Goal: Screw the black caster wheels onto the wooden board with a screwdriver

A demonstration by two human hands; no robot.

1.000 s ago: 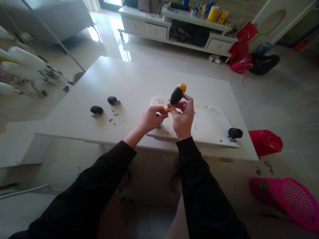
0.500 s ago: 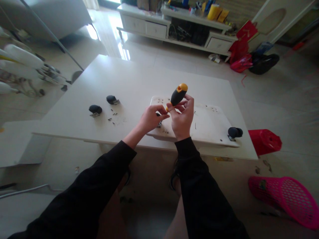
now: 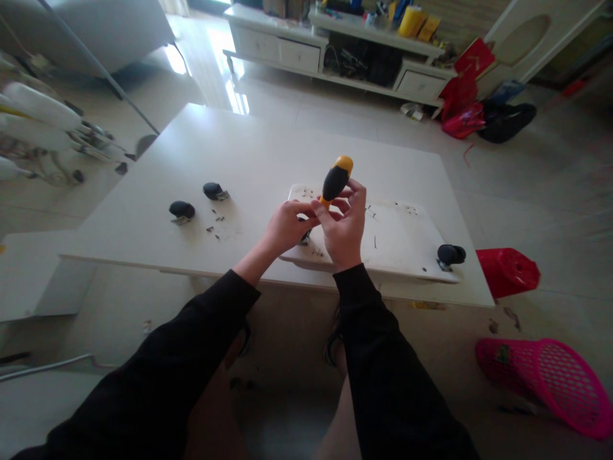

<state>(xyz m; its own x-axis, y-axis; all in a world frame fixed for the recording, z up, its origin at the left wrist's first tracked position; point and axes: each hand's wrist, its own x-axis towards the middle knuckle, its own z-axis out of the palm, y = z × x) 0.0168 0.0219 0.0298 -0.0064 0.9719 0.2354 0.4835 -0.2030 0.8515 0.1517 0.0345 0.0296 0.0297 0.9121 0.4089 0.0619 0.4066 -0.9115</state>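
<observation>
My right hand (image 3: 345,223) is closed around the lower part of a screwdriver (image 3: 336,180), whose black and yellow handle points up and leans right. My left hand (image 3: 287,225) is closed in a pinch by the screwdriver's lower end; what its fingertips hold is hidden. Under the left fingers, a black caster wheel (image 3: 303,237) stands at the left end of a white board (image 3: 402,236). Another caster (image 3: 451,254) is at the board's right corner. Two loose casters, one nearer (image 3: 182,210) and one farther (image 3: 214,191), rest to the left beside several small screws (image 3: 216,220).
The white table (image 3: 143,217) carries the board near its front edge. A red stool or bucket (image 3: 510,271) and a pink mesh basket (image 3: 550,383) stand on the floor at right. Beyond the table is a white low cabinet (image 3: 297,54); bags (image 3: 507,121) lie beside it.
The screwdriver and my right hand have shifted slightly left, closer to my left fingers. More of the small dark marks or screws on the board show beside my right hand.
</observation>
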